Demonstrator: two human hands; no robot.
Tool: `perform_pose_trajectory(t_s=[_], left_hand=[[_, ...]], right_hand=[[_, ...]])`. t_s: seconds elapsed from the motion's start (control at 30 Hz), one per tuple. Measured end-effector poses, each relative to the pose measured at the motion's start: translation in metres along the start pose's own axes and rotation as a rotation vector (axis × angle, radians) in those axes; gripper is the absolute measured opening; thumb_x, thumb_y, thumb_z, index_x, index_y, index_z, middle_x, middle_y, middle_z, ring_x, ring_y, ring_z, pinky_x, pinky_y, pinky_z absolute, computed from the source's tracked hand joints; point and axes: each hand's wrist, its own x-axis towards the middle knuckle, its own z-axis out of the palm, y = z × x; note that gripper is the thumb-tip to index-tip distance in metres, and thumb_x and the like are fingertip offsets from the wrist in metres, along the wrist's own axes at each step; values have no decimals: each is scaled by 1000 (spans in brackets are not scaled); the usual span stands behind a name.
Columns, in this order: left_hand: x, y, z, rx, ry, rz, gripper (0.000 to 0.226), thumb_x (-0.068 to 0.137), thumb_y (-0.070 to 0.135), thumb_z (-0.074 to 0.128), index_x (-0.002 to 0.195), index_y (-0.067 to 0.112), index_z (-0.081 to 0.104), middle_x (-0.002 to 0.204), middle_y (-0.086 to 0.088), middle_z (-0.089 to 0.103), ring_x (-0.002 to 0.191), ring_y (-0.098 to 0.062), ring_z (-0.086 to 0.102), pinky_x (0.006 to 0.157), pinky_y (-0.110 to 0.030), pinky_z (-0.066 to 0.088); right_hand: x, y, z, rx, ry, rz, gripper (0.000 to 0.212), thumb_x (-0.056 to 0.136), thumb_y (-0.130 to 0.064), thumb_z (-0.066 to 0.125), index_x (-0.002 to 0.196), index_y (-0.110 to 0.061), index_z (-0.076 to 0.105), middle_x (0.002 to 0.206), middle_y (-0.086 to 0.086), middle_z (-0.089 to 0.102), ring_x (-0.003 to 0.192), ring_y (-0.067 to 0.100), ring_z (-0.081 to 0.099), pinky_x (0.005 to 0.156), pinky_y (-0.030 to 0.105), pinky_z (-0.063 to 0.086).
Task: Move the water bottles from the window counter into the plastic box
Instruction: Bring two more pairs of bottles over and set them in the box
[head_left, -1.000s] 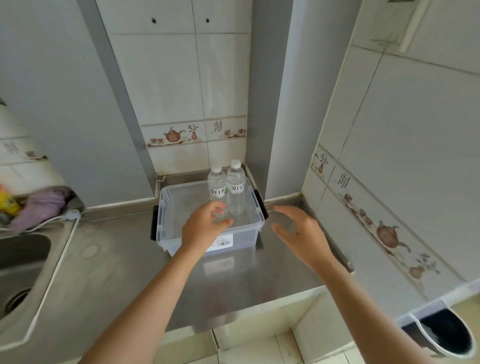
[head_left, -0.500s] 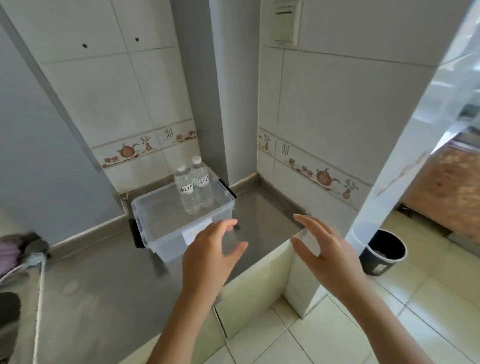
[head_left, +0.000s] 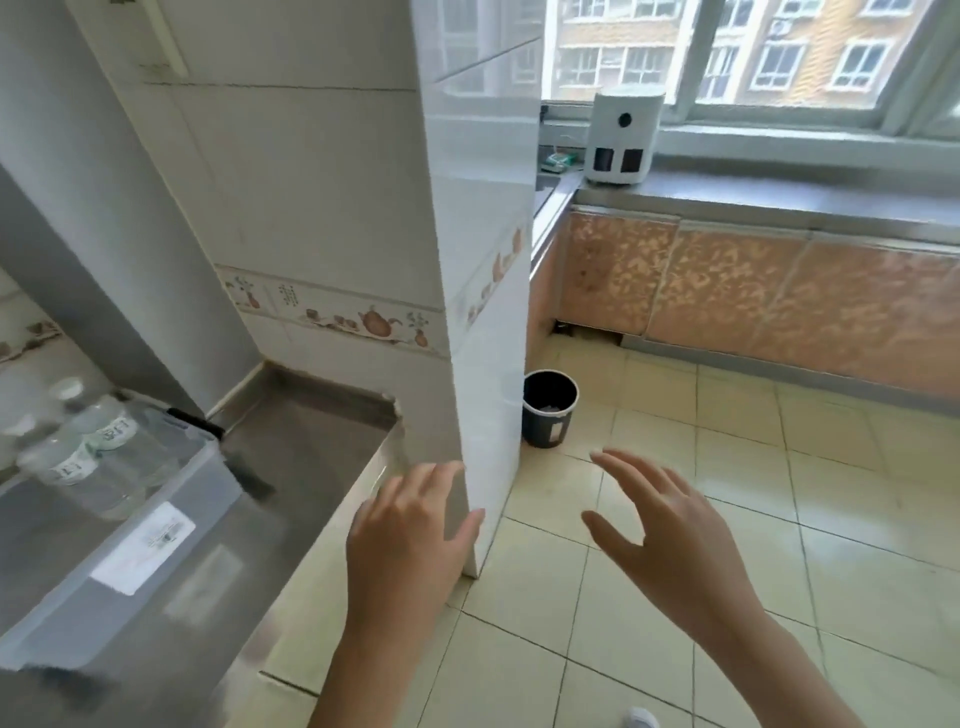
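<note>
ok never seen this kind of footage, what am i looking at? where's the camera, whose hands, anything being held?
There is no robot here: a person wears one wide-angle camera on the head, looking forward and down. The left hand and the right hand are bare, with fingers spread, and hold nothing. At far left a clear plastic box sits on a steel counter; two water bottles stand inside it, blurred. Past the tiled pillar is the window counter with a white appliance on it; no bottles show on the part in view. A dark bin stands on the floor.
</note>
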Motion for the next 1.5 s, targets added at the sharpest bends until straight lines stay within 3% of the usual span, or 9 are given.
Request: perform_pose_trajectory(t_s=[0.23, 0.43, 0.7, 0.83, 1.1, 1.37, 1.5], left_hand=[[75, 128, 65, -65, -84, 271, 45, 71, 40, 82, 111, 24, 69, 101, 7, 73, 84, -17, 70, 66, -33, 56], [126, 273, 134, -172, -134, 470, 43, 72, 46, 75, 110, 26, 69, 99, 10, 72, 86, -16, 70, 66, -32, 55], [221, 399, 212, -228, -150, 637, 40, 74, 43, 80, 108, 25, 70, 98, 11, 72, 81, -15, 70, 60, -28, 52], [290, 444, 251, -226, -152, 693, 40, 80, 51, 55, 109, 26, 69, 98, 14, 70, 79, -13, 67, 60, -27, 49], [452, 555, 324, -191, -185, 897, 40, 69, 37, 84, 105, 24, 72, 98, 10, 72, 84, -19, 70, 64, -32, 54], [535, 717, 388, -292, -208, 1112, 37, 77, 44, 77, 109, 26, 71, 105, 11, 71, 92, -18, 68, 74, -34, 54], [568, 807, 429, -342, -210, 1148, 49, 73, 39, 82, 117, 23, 69, 118, 7, 69, 105, -20, 68, 83, -37, 53]], right_hand=[[-1, 133, -47, -64, 112, 230, 54, 80, -38, 73, 129, -25, 56, 128, -7, 62, 115, 19, 60, 90, 33, 48], [-1, 253, -92, -102, 138, 367, 53, 81, -49, 49, 130, -29, 54, 130, -10, 60, 116, 17, 57, 90, 33, 49], [45, 383, -128, -85, 232, 528, 50, 83, -48, 49, 127, -26, 57, 130, -9, 59, 116, 13, 57, 93, 29, 45], [97, 449, -129, -79, 244, 574, 51, 82, -47, 48, 128, -27, 56, 130, -8, 60, 115, 14, 57, 90, 26, 44], [219, 566, -152, -108, 323, 694, 54, 83, -50, 46, 132, -28, 54, 137, -11, 54, 118, 13, 55, 89, 32, 50], [258, 689, -193, -139, 415, 921, 56, 86, -56, 34, 134, -32, 51, 141, -14, 48, 127, 6, 45, 97, 23, 33], [276, 778, -214, -111, 448, 963, 58, 87, -55, 28, 137, -33, 48, 145, -16, 43, 131, 5, 40, 105, 27, 34]])
